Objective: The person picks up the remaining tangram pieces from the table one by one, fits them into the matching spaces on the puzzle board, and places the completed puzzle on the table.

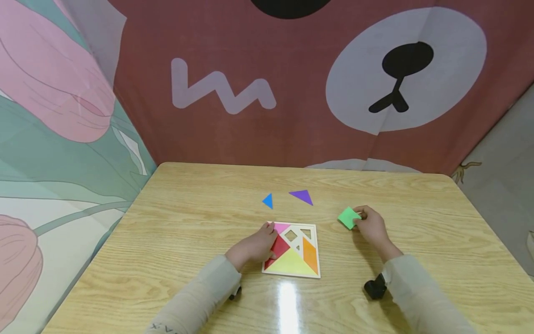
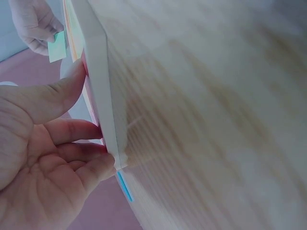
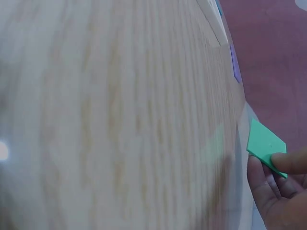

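My left hand (image 1: 257, 243) rests on the left side of a square tangram board (image 1: 292, 276), its thumb and fingertips touching the surface and edge. In the board lie a red triangle (image 1: 280, 249), a yellow triangle (image 1: 292, 263), an orange parallelogram (image 1: 309, 254) and a pink piece (image 1: 282, 227), partly covered by the fingers. My right hand (image 1: 374, 229) pinches a green square tile (image 3: 264, 142) between thumb and fingers, raised above the table to the right of the board. Behind the board lie a blue triangle (image 1: 269, 201) and a purple triangle (image 1: 303, 195).
The wood-grain table (image 1: 200, 204) extends around the board. At its far edge hangs a brown cloth (image 1: 233, 139) with a bear print. A floral cloth (image 1: 62, 116) hangs on the left. Cut-outs show in the board's upper right.
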Demonstrator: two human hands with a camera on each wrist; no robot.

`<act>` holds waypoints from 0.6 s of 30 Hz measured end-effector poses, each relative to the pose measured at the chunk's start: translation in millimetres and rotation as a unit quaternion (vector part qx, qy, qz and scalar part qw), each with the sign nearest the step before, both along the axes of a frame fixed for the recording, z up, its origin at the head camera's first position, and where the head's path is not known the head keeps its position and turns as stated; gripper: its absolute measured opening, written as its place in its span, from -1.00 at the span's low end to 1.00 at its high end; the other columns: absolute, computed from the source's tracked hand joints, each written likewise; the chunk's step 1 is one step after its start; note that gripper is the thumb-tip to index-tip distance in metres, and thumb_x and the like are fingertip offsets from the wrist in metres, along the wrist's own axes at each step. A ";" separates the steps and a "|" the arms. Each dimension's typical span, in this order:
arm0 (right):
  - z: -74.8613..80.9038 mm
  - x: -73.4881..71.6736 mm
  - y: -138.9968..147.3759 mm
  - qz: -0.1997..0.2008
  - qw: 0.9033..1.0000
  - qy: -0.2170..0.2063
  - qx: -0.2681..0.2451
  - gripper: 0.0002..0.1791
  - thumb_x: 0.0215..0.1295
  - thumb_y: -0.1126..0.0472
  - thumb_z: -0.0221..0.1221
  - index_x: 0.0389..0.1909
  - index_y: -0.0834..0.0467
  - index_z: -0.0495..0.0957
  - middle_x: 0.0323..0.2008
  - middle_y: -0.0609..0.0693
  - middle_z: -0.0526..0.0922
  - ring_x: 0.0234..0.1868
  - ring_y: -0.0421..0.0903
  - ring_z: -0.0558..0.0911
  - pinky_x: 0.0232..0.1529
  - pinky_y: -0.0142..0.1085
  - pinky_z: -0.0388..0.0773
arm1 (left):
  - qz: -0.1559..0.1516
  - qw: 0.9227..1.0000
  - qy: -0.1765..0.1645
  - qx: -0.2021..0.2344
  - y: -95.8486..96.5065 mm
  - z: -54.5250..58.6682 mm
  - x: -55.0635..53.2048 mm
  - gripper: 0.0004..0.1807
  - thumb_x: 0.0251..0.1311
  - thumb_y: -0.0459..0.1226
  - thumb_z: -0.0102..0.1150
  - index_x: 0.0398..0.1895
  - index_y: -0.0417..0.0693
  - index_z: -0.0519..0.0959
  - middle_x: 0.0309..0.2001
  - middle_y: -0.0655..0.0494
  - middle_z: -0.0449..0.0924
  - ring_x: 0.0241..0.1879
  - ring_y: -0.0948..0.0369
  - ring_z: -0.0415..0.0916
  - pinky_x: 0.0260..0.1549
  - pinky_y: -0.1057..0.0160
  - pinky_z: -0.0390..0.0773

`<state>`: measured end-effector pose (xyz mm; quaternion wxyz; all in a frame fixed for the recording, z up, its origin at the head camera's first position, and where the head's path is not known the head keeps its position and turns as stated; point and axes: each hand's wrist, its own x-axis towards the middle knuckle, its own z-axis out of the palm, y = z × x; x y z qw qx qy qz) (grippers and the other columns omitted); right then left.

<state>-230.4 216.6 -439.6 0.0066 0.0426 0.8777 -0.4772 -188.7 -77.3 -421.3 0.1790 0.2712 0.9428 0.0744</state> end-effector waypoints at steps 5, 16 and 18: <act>-0.9 1.2 -5.0 0.010 0.999 -0.012 -0.029 -0.69 0.13 0.50 -0.07 -0.06 0.47 0.27 -0.27 0.24 0.34 -0.31 0.00 0.46 -0.36 -0.37 0.52 | -0.001 1.000 0.001 0.003 -1.0 1.3 0.5 -0.33 0.07 -0.17 0.09 0.18 -0.37 0.16 0.25 -0.23 -0.02 0.24 -0.06 -0.11 0.17 0.21 0.00; -2.6 3.8 -15.2 0.001 0.997 -0.025 -0.079 -0.70 0.11 0.51 -0.04 -0.10 0.48 0.27 -0.28 0.22 0.34 -0.38 -0.10 0.46 -0.35 -0.37 0.53 | -0.002 1.000 -0.001 0.002 -0.7 -0.9 -0.8 -0.33 0.07 -0.17 0.10 0.18 -0.37 0.16 0.25 -0.23 -0.02 0.24 -0.05 -0.11 0.17 0.21 0.01; -1.8 5.0 -16.6 0.002 0.996 -0.027 -0.080 -0.71 0.12 0.51 -0.04 -0.10 0.47 0.27 -0.28 0.20 0.33 -0.38 -0.10 0.45 -0.33 -0.36 0.53 | 0.001 1.000 -0.004 0.004 -0.5 -0.8 -0.5 -0.33 0.07 -0.17 0.10 0.19 -0.36 0.16 0.25 -0.22 -0.02 0.24 -0.05 -0.12 0.17 0.21 0.01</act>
